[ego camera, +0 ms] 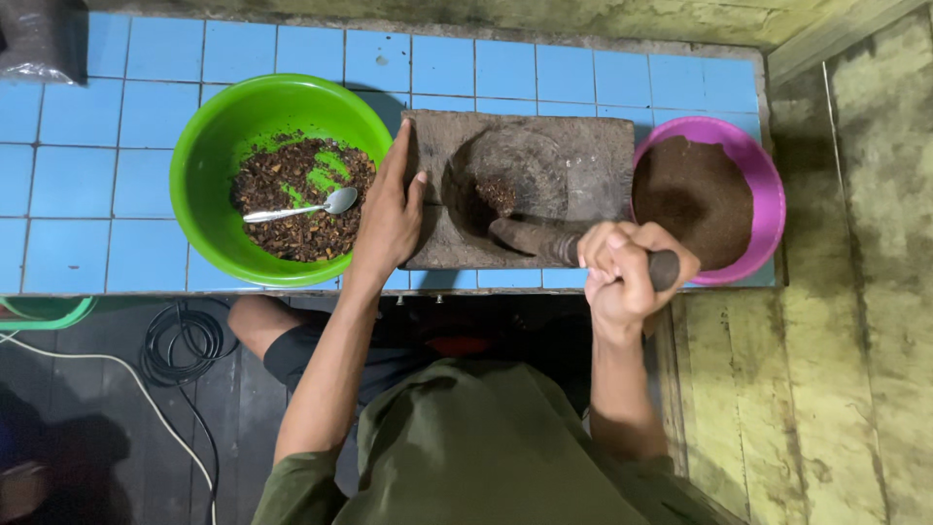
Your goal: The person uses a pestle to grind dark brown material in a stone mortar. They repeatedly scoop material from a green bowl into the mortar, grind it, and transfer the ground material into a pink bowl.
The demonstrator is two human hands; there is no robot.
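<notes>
Right hand [627,267] is wrapped tight around the pestle [564,245], its tip down in the hollow of the stone mortar [593,156] by a small heap of spices [498,192], while the left hand [391,209] lies flat, fingers together, on the mortar's left edge beside the green bowl [209,146].

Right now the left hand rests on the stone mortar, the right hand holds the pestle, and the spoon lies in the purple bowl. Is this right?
Not quite: the head view shows the spoon in the green bowl, not the purple bowl. The rest holds: left hand on stone mortar, right hand gripping pestle.
</notes>
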